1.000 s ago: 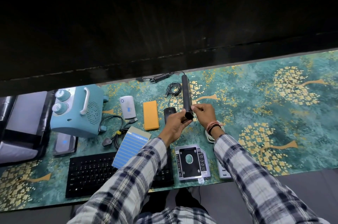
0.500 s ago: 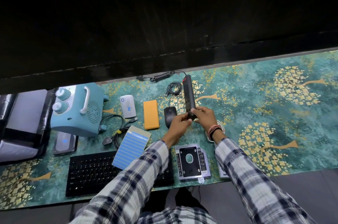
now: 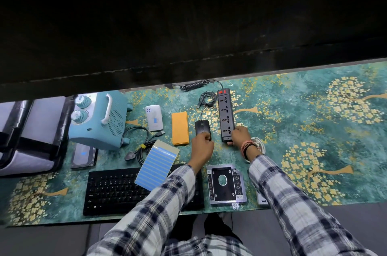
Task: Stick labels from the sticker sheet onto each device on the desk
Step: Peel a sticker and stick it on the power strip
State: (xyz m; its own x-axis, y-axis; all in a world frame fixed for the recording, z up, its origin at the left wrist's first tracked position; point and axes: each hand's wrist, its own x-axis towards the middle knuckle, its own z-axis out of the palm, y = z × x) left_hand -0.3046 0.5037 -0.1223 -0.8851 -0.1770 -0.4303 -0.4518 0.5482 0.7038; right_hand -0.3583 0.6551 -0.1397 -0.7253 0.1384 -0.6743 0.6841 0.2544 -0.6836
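Right hand [image 3: 240, 135] now grips the flat-lying power strip [image 3: 225, 116]; left hand [image 3: 202, 143] has shifted onto the mouse [image 3: 202, 127].

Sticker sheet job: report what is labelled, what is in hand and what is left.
Done: blue labels show on the white router and the hard drive. In hand: right hand holds the power strip; left hand grips the mouse. No label visible on keyboard, orange power bank or drive caddy.

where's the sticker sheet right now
In the head view the sticker sheet lies left of centre, its near end overlapping the keyboard, just left of the left forearm and in front of the orange power bank.
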